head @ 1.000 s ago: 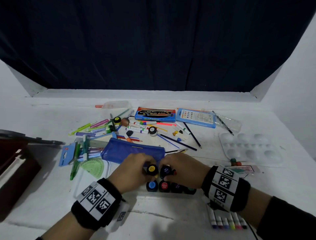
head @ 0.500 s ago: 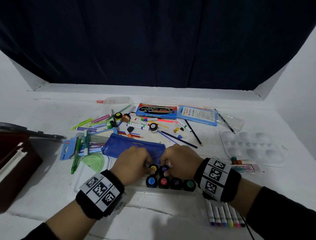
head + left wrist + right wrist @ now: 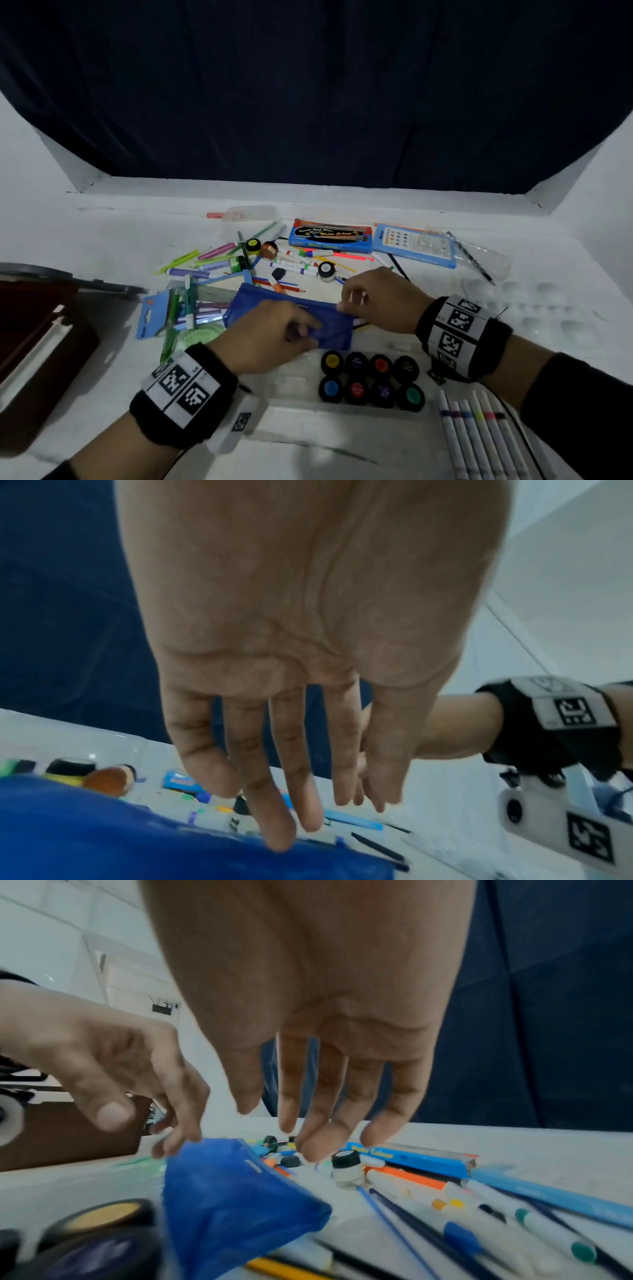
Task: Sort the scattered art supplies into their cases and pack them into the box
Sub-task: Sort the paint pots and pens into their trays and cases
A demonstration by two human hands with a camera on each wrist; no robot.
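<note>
A blue mesh pouch (image 3: 257,298) lies flat in the middle of the white table (image 3: 102,240). My left hand (image 3: 301,330) rests on its near right part with straight fingers; in the left wrist view one fingertip (image 3: 277,840) touches the blue pouch (image 3: 103,831). My right hand (image 3: 349,301) hovers at the pouch's far right corner. Its fingers (image 3: 318,1148) hang loosely above the pouch (image 3: 232,1199) and hold nothing. Several black-lidded paint pots (image 3: 380,365) stand in two rows in a clear tray (image 3: 294,383) just in front of the hands.
Loose pens, brushes and paint pots (image 3: 325,270) lie scattered behind the pouch, with a watercolour box (image 3: 330,236) and a blue card (image 3: 411,243) beyond. A brown box (image 3: 34,342) sits at the left, a white palette (image 3: 534,308) at the right, markers (image 3: 479,438) at the near right.
Both hands have left the paint pots in the tray and moved away from me onto the blue pouch. All the pots now stand uncovered in two rows.
</note>
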